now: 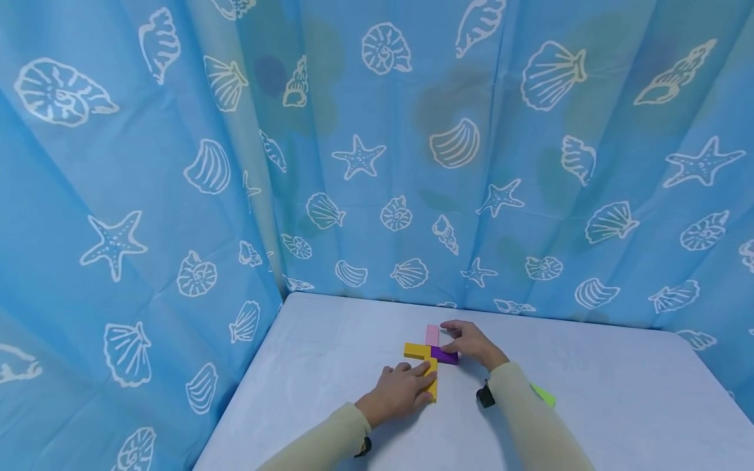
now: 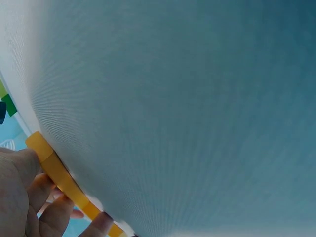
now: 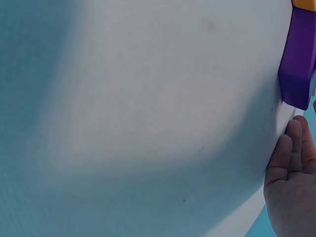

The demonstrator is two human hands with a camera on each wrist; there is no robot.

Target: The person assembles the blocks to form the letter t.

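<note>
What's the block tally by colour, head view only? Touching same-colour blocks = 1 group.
Yellow group: 1
Purple group: 1
Pink group: 1
Lime green group, partly hidden by the right sleeve: 1
Total: 4 visible

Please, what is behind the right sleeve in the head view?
Part of a green piece shows past the right sleeve, on the table. The sleeve covers the rest, so its full shape cannot be seen in that view.
</note>
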